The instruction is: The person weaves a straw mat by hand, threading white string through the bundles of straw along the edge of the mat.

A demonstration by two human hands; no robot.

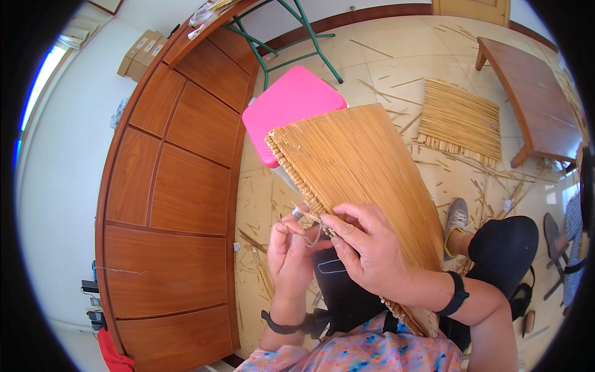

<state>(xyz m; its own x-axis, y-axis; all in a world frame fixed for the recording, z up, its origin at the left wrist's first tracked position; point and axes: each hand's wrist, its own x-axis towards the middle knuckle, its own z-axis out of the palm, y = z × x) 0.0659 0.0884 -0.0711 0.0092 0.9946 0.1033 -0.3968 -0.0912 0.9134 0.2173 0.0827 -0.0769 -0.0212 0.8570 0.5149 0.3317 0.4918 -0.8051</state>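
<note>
A stiff mat of golden straw stalks [372, 155] lies slantwise across my lap, its far end resting on a pink stool [291, 102]. Along its left edge runs a row of folded, bound stalk ends [297, 177]. My right hand [369, 248] pinches that edge at mid-length, thumb and forefinger together. Just left of it, my left hand [290, 251] is closed on a thin pale thread [315, 239] that loops between the two hands. A small silvery piece shows at the left fingertips; its kind is unclear. Another loop of thread hangs over my dark trousers below.
A second straw mat [462, 121] lies on the tiled floor among scattered stalks. A low brown wooden bench [533, 99] stands at the right, a wooden panelled desk [180, 248] at the left. Behind the stool are green metal legs [304, 31]. Part of another person [573, 242] shows far right.
</note>
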